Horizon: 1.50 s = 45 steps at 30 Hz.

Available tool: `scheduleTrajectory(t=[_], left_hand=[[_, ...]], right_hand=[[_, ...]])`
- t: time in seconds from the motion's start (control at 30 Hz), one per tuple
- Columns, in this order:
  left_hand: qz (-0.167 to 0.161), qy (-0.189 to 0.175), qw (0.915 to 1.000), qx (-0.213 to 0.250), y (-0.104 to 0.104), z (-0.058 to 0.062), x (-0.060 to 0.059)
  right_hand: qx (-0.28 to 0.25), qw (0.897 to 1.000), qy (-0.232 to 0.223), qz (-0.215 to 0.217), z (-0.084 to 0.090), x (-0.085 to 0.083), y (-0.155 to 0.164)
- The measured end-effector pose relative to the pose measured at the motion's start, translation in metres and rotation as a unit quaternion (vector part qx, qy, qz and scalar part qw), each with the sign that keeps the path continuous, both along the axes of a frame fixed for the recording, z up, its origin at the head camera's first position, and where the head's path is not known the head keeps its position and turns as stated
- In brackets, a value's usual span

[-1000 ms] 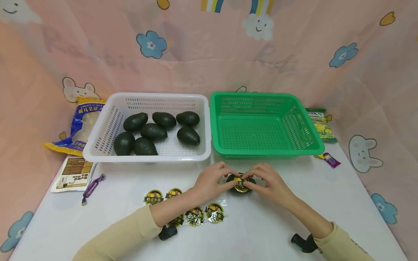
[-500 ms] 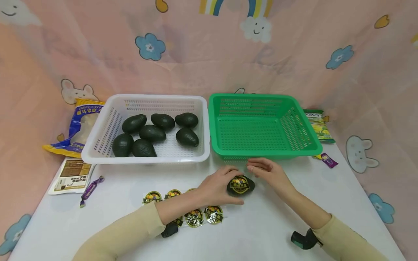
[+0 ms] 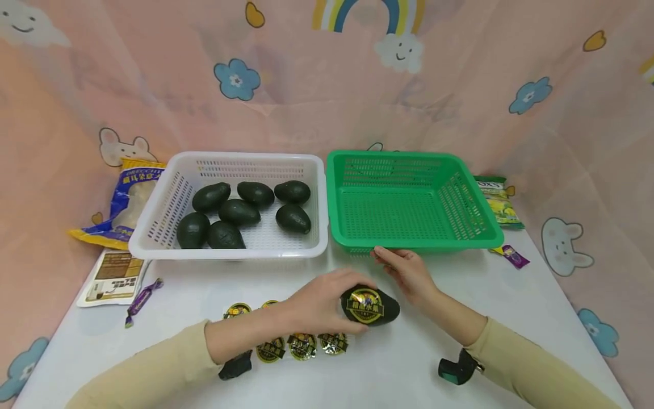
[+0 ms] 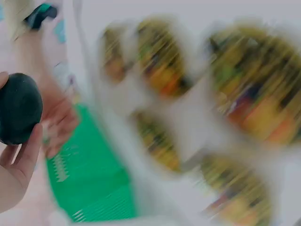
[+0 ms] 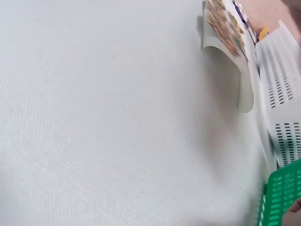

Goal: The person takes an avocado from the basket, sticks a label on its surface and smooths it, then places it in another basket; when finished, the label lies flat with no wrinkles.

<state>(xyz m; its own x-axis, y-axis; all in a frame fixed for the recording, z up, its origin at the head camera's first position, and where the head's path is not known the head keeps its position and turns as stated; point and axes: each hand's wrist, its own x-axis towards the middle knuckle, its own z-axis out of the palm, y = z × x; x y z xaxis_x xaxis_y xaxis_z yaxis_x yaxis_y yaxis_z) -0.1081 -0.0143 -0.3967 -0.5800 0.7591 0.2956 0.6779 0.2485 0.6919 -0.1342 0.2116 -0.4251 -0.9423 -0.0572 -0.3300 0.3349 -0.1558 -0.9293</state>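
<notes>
My left hand point(image 3: 319, 304) curls round a dark avocado point(image 3: 370, 307) and holds it just above the white table point(image 3: 460, 295), in front of the gap between the two baskets. Its round black-and-gold sticker point(image 3: 365, 304) faces up; the gold characters on it are too small for me to read. My right hand point(image 3: 406, 270) holds nothing: the fingers lie relaxed and nearly straight, their tips at the near rim of the green basket point(image 3: 414, 196), just beside the avocado and apart from it.

In the white basket point(image 3: 230, 207) I count six more avocados point(image 3: 240, 210), none showing a sticker. On the clear sheet point(image 3: 286, 341) under my left forearm I count five stickers of the same gold design, two at the back and three at the front, with part of the sheet hidden by my arm. The left wrist view is badly blurred and shows only the avocado point(image 4: 19, 108) against my fingers.

A blue and yellow bag point(image 3: 128, 201) left of the white basket reads "ORECCHIE" along its top edge. A green and yellow packet point(image 3: 498, 201) lies right of the green basket, its lettering unclear. There are two purple wrapped sweets, one at the left point(image 3: 143, 298) and one at the right point(image 3: 513, 255), and one brown and white leaflet point(image 3: 112, 278).
</notes>
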Motion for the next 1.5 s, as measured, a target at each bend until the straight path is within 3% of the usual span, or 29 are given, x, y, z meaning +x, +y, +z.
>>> scheduleTrajectory(t=[0.1,0.17,0.23,0.3,0.4,0.5,0.6,0.67,0.73,0.8,0.87,0.93,1.0,1.07,1.13,1.27,1.37,1.5], left_hand=[[0.033,0.035,0.9982,0.036,0.006,0.026,-0.024],[0.073,0.052,0.9955,0.031,0.014,0.04,-0.046],[0.116,0.053,0.9918,-0.013,0.022,0.05,-0.065],[0.139,0.048,0.9869,-0.067,0.028,0.054,-0.079],[0.137,0.057,0.9833,-0.105,0.03,0.051,-0.082],[0.088,0.047,0.9943,-0.037,0.024,0.042,-0.065],[0.021,-0.04,0.9986,0.027,0.006,0.025,-0.039],[0.006,-0.132,0.9904,0.04,-0.011,0.01,-0.023],[0.034,-0.239,0.9696,0.042,-0.031,-0.005,-0.011],[0.092,-0.327,0.9388,0.056,-0.054,-0.018,-0.006],[0.155,-0.405,0.8958,0.097,-0.075,-0.027,-0.005],[0.208,-0.451,0.8561,0.144,-0.093,-0.03,-0.008],[0.244,-0.471,0.8284,0.179,-0.107,-0.028,-0.011],[0.264,-0.479,0.8112,0.206,-0.115,-0.027,-0.013],[0.279,-0.483,0.8001,0.221,-0.119,-0.025,-0.016],[0.293,-0.481,0.7934,0.231,-0.121,-0.027,-0.017],[0.296,-0.483,0.7911,0.23,-0.12,-0.028,-0.016],[0.296,-0.482,0.7929,0.226,-0.119,-0.03,-0.013]], right_hand=[[-0.005,1.0,0.004,-0.028,0.0,0.001,-0.002],[0.0,1.0,0.011,-0.023,0.0,0.002,-0.001],[0.007,1.0,0.018,-0.015,0.0,0.003,0.0],[0.02,1.0,0.021,0.004,0.0,0.005,0.002],[0.035,0.999,0.024,0.012,-0.001,0.008,0.003],[0.038,0.999,0.021,0.011,0.0,0.012,0.004],[0.039,0.999,0.014,0.006,0.001,0.014,0.003],[0.044,0.999,0.008,0.006,0.002,0.014,0.002],[0.052,0.998,0.0,0.027,0.004,0.016,0.0],[0.073,0.994,-0.009,0.085,0.008,0.017,-0.002],[0.1,0.98,-0.002,0.172,0.015,0.018,-0.008],[0.133,0.951,0.037,0.276,0.03,0.014,-0.018],[0.149,0.918,0.088,0.357,0.053,0.002,-0.034],[0.158,0.889,0.146,0.404,0.082,-0.017,-0.055],[0.16,0.866,0.186,0.436,0.112,-0.043,-0.078],[0.167,0.84,0.216,0.469,0.15,-0.105,-0.128],[0.184,0.822,0.192,0.504,0.155,-0.149,-0.158],[0.241,0.792,0.111,0.55,0.141,-0.191,-0.18]])
